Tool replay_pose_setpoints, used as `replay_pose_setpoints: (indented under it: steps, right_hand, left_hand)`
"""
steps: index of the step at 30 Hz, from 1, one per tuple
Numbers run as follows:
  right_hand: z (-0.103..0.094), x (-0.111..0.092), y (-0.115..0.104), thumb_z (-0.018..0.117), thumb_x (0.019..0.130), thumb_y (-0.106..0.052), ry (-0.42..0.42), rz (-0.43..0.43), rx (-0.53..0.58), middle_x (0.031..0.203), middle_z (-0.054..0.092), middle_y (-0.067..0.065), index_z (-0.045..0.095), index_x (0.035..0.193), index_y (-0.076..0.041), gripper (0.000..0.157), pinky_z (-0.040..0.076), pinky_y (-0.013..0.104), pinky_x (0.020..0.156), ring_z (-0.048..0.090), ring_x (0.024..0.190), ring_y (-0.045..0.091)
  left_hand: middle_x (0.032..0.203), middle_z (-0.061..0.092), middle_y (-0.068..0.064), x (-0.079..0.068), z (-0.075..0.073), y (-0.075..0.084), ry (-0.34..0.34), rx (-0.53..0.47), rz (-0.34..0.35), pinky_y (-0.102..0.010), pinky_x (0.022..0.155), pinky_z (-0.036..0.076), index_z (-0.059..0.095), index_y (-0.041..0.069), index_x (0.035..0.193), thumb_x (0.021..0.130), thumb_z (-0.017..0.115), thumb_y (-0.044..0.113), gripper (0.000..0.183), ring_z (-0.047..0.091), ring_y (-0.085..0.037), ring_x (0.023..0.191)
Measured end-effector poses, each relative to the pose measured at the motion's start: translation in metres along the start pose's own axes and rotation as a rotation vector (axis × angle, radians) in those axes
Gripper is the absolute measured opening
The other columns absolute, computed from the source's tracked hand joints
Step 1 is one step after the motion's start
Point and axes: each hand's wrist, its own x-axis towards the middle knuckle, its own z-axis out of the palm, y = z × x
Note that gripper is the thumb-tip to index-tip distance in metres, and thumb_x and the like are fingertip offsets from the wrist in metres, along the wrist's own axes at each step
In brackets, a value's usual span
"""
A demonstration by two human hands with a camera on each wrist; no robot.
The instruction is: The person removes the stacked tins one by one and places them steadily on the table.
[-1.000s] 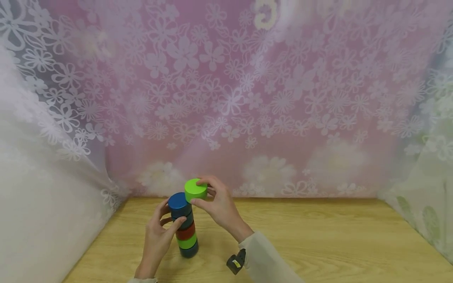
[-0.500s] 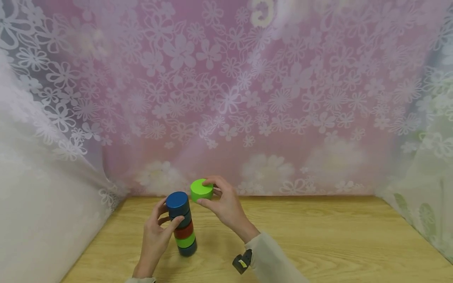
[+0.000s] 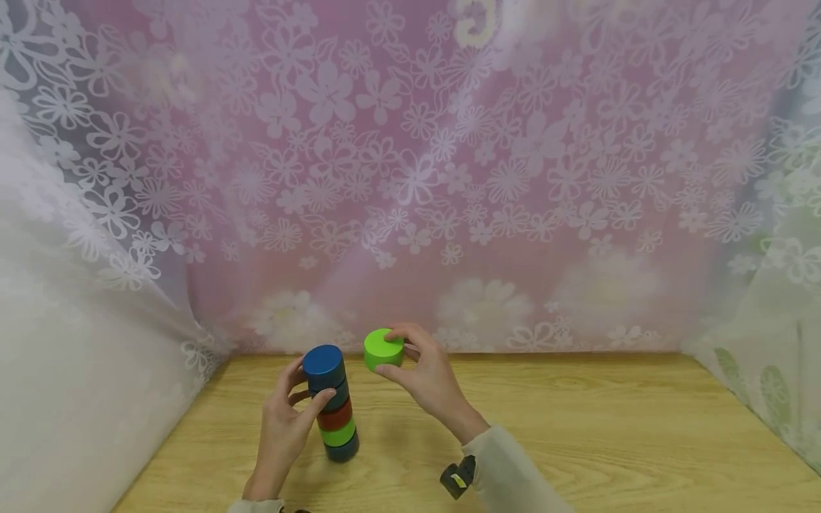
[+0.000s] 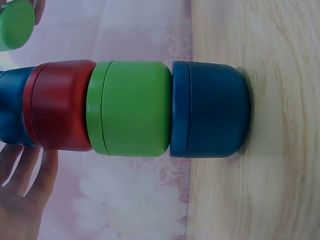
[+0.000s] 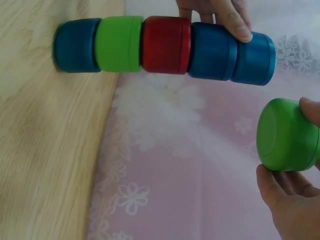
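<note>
A tower of lidded round tins stands on the wooden table. From the bottom up it has a blue tin [image 4: 215,110], a green tin [image 4: 132,107], a red tin [image 4: 65,105] and two more blue tins [image 5: 212,51]. My left hand [image 3: 280,420] grips the two upper blue tins, its thumb near the seam between them. The top blue tin [image 3: 323,365] sits slightly askew. To the right of the tower's top, my right hand [image 3: 432,377] holds another green tin [image 3: 383,349] in the air, pinched between thumb and fingers, apart from the stack.
The wooden table [image 3: 577,427] runs back to a pink flowered curtain [image 3: 410,178]. Pale curtain sides hang at left [image 3: 77,356] and right. A black strap device [image 3: 458,477] sticks out from my right wrist.
My right hand has moved the green tin rightward, away from the tower's top, so a gap now shows between them. My left hand keeps its grip on the stack.
</note>
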Motion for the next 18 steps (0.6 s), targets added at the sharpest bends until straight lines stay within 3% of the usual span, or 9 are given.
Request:
replay_pose_setpoints:
  steps: [11, 15, 18]
  right_hand:
    - [-0.007, -0.007, 0.01, 0.08, 0.083, 0.008, -0.015, 0.016, 0.034, 0.132, 0.058, 0.018, 0.065, 0.112, 0.0, 0.034, 0.055, 0.042, 0.097, 0.062, 0.116, 0.036]
    - [-0.009, -0.011, 0.013, 0.08, 0.081, 0.01, -0.018, 0.028, 0.031, 0.128, 0.058, 0.019, 0.064, 0.111, 0.002, 0.035, 0.056, 0.038, 0.094, 0.063, 0.114, 0.037]
    - [-0.011, -0.013, 0.015, 0.081, 0.08, 0.009, -0.01, 0.021, 0.006, 0.127, 0.057, 0.019, 0.065, 0.11, 0.001, 0.035, 0.055, 0.04, 0.096, 0.061, 0.115, 0.038]
  left_hand:
    - [0.117, 0.068, -0.016, 0.0, 0.0, 0.001, -0.005, -0.002, -0.034, -0.023, 0.081, 0.056, 0.053, -0.003, 0.137, 0.081, 0.083, -0.004, 0.063, 0.06, -0.004, 0.104]
    - [0.116, 0.069, -0.016, -0.002, 0.0, 0.0, -0.003, -0.015, -0.021, -0.023, 0.081, 0.057, 0.054, -0.004, 0.136, 0.082, 0.083, -0.005, 0.062, 0.06, -0.003, 0.103]
    - [0.116, 0.069, -0.016, -0.001, 0.0, 0.0, 0.002, -0.013, -0.004, -0.024, 0.081, 0.057, 0.053, -0.004, 0.137, 0.082, 0.082, -0.004, 0.062, 0.06, -0.004, 0.104]
